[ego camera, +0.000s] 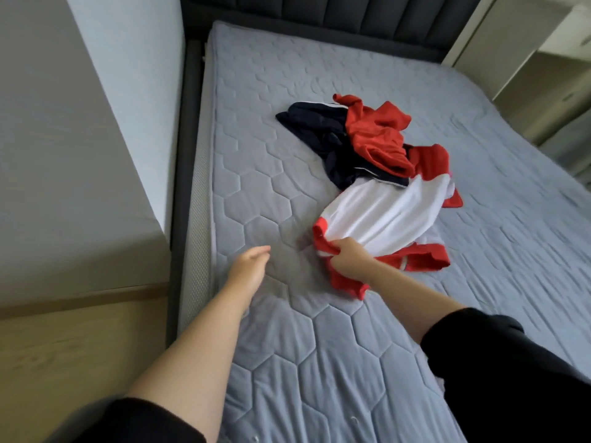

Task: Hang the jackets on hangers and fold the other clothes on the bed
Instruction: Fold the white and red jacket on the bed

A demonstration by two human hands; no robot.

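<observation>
Right hand (347,259) gripped red hem of red-and-white garment (383,212), near end of heap on mattress (256,155); judged pulling it clear for sorting. Left hand (249,266) released, fingers straight, hovering left of heap. Navy garment (319,135), red garment (374,132) lay farther.

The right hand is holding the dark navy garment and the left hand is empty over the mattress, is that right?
Not quite. The head view shows the right hand holding the red-and-white garment; the navy garment lies farther up the mattress, in neither hand. The left hand is indeed empty.
</observation>
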